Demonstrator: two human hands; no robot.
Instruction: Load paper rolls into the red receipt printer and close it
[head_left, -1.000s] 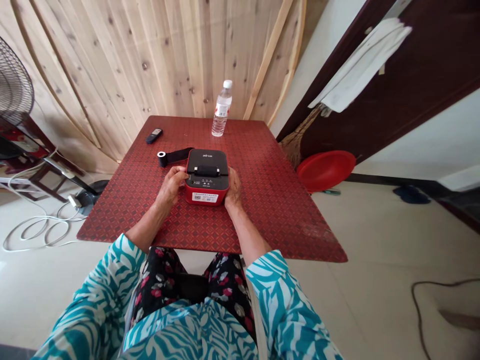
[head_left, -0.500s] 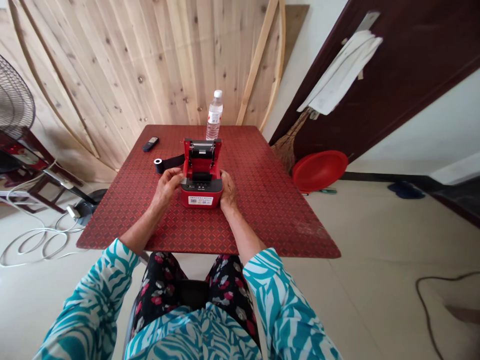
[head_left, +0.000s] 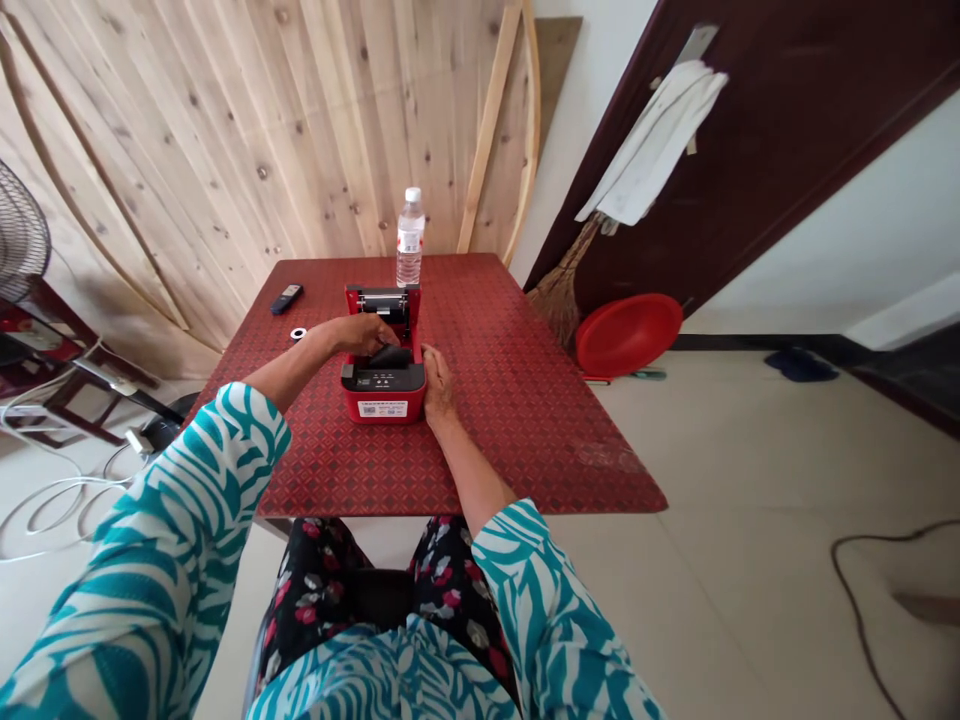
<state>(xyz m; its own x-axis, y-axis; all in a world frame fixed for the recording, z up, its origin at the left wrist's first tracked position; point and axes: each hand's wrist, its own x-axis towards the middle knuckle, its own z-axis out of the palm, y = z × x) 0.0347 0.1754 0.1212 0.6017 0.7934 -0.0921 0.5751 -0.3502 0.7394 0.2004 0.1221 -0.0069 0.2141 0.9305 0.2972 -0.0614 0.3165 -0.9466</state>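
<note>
A red and black label printer (head_left: 411, 408) stands on the table with its lid raised at the back. My left hand (head_left: 364, 334) reaches inside from the left, thumb and fingers pinched at a black strip (head_left: 390, 357) in the open compartment. Part of the inside is hidden behind that hand. Along the printer's right side lies my right hand (head_left: 439, 388), its palm and fingers holding the casing. Left of the printer, a black roll with a white core (head_left: 298, 334) shows just its core end; my left forearm covers the rest.
The patterned red table (head_left: 517, 430) carries a water bottle (head_left: 409, 240) behind the printer and a small dark handset (head_left: 287, 298) at back left. Right of the table are a broom (head_left: 566, 290) and red basin (head_left: 630, 335). A fan (head_left: 22, 235) and cables stand left.
My left hand has moved from the printer's left front edge up and right into its open compartment. My right hand stays at the printer's side. The view has shifted slightly.
</note>
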